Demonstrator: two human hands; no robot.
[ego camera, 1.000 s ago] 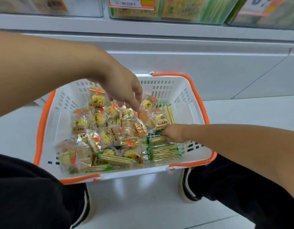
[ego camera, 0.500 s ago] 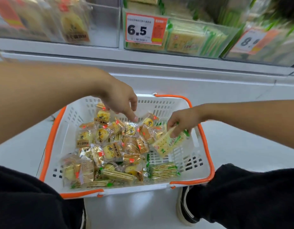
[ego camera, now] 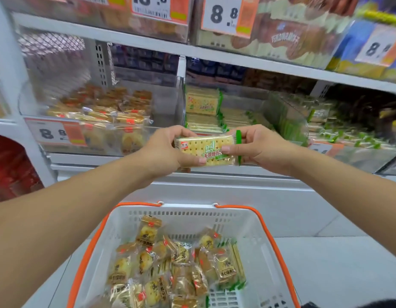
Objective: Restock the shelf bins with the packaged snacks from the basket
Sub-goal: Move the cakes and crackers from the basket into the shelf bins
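Before shelf bins (ego camera: 237, 112) | one cracker pack (ego camera: 207, 150) | two hands: left hand (ego camera: 168, 150), right hand (ego camera: 257, 147)

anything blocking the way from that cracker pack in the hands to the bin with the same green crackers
Nothing visible does. Both the left hand and right hand hold the cracker pack just in front of the matching cracker bin, whose top is open; only its low clear front wall lies between.

White price tags with orange blocks hang along the shelf edges: one reading 8.8 (ego camera: 225, 15) at the upper shelf's front edge, another 8.8 (ego camera: 56, 132) at the lower shelf's left end. A red shape (ego camera: 13, 168), perhaps packaging, sits at the far left. Pale floor tiles (ego camera: 339, 270) lie below the white shelf base panel (ego camera: 248, 196).
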